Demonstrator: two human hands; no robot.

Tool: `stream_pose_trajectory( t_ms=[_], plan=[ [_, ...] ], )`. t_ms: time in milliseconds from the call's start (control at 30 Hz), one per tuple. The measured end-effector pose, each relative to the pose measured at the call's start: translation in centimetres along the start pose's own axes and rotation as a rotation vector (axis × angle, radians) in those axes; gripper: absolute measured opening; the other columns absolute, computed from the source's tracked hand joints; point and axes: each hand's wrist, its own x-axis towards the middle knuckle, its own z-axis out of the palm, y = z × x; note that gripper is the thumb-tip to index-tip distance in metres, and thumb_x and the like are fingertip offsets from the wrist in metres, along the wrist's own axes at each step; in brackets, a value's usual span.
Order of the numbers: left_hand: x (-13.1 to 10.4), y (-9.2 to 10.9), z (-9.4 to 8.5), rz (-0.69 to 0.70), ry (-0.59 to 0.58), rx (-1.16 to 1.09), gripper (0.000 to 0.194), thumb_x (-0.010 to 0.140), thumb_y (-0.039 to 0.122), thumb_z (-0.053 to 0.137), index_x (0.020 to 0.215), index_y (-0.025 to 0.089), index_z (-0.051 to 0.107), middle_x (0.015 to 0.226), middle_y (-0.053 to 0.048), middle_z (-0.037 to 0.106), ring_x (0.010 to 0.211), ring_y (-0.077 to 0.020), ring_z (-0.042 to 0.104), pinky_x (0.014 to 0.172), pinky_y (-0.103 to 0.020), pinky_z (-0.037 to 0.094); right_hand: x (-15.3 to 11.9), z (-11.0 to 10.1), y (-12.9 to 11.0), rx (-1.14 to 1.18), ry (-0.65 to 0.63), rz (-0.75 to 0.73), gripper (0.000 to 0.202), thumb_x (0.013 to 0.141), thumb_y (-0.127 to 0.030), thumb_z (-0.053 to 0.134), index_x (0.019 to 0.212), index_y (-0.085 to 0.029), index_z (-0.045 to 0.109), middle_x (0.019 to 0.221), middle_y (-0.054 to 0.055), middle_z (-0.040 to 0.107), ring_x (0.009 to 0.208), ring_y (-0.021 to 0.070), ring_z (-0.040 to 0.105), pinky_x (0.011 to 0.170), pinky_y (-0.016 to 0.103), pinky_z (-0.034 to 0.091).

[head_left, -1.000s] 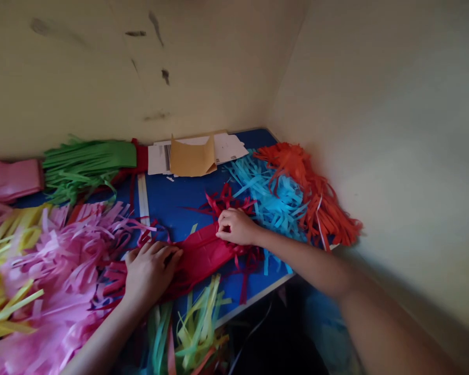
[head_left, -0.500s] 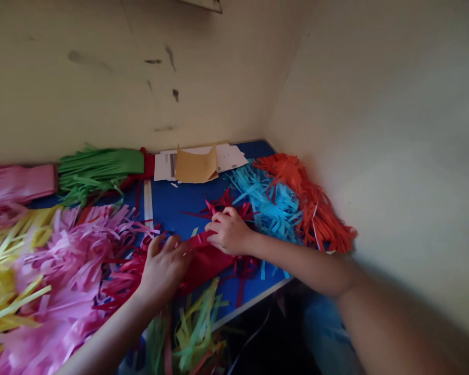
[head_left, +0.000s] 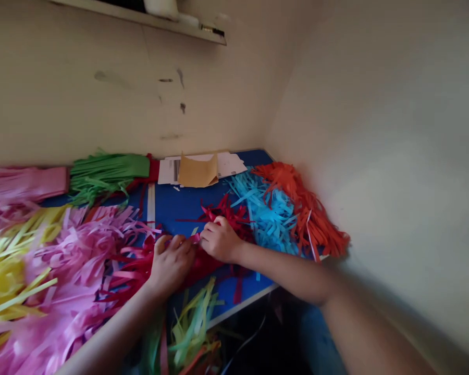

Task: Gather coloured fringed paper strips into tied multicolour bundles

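Note:
Red fringed tissue paper lies across the blue tabletop, with loose strips spreading out at its left and right ends. My left hand has its fingers curled onto the top edge of this paper. Close beside it, my right hand pinches the same edge, which looks rolled or folded into a narrow band between the hands. My fingertips and part of the band are hidden behind the knuckles. Blue fringed paper lies just right of my right hand.
Orange fringe lies along the right wall. Pink, yellow and green fringes cover the left side. White sheets and a tan paper piece lie at the back. Yellow-green strips hang at the front edge.
My right hand has moved a little left and closer to my left hand. Less of the flat red sheet shows between them. The view has tilted up, revealing more shelf.

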Motion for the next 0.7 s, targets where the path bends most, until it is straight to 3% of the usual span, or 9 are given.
stream_pose_trajectory(
  t_ms=[67,200,333,433,600,700],
  plan=[
    [-1.1,-0.3,0.3,0.015,0.002,-0.02,0.027,0.093,0.014,0.047,0.091,0.026,0.071,0.083,-0.002,0.073,0.09,-0.024,0.06,0.088,-0.043,0.034,-0.9,0.1,0.4,-0.02,0.006,-0.029,0.029,0.098,-0.013,0.046,0.077,-0.017,0.065,0.079,0.003,0.066,0.084,0.0184,0.048,0.082,0.041,0.028],
    [-3.0,-1.5,1.2,0.011,-0.022,-0.141,0.031,0.092,0.017,0.047,0.106,0.031,0.072,0.094,-0.003,0.074,0.093,-0.0251,0.06,0.083,-0.041,0.037,-2.9,0.3,1.9,0.077,0.018,-0.02,0.027,0.1,-0.016,0.048,0.083,-0.019,0.069,0.084,0.001,0.069,0.087,0.0168,0.051,0.083,0.038,0.027],
    [-3.8,-2.8,2.4,-0.122,-0.019,-0.29,0.027,0.094,0.032,0.049,0.09,0.031,0.076,0.082,-0.002,0.074,0.08,-0.0218,0.06,0.073,-0.036,0.04,-3.6,0.8,3.0,0.325,-0.038,0.183,0.012,0.09,-0.028,0.07,0.08,-0.022,0.074,0.09,0.001,0.072,0.089,0.016,0.054,0.081,0.035,0.028],
    [-3.8,-3.2,3.0,-0.18,-0.038,-0.334,0.031,0.094,0.04,0.05,0.082,0.027,0.076,0.081,-0.002,0.074,0.078,-0.0195,0.061,0.072,-0.033,0.042,-3.6,1.2,3.3,0.481,-0.073,0.306,0.009,0.079,-0.026,0.081,0.075,-0.021,0.074,0.087,0.0,0.072,0.087,0.0152,0.057,0.081,0.032,0.029],
    [-3.6,-2.9,2.8,-0.27,-0.078,-0.335,0.035,0.092,0.048,0.051,0.081,0.027,0.076,0.085,-0.003,0.074,0.083,-0.0214,0.064,0.077,-0.036,0.042,-3.5,1.0,3.3,0.544,-0.106,0.344,0.011,0.082,-0.028,0.078,0.077,-0.019,0.074,0.088,0.001,0.072,0.087,0.0152,0.058,0.081,0.032,0.031],
    [-2.7,-2.3,2.2,-0.318,-0.135,-0.29,0.034,0.092,0.046,0.05,0.079,0.026,0.074,0.087,-0.004,0.074,0.084,-0.0234,0.064,0.077,-0.038,0.039,-2.7,0.4,3.2,0.508,-0.22,0.395,0.012,0.084,-0.028,0.075,0.076,-0.02,0.073,0.09,0.001,0.072,0.089,0.0157,0.057,0.079,0.031,0.03]
  ],
)
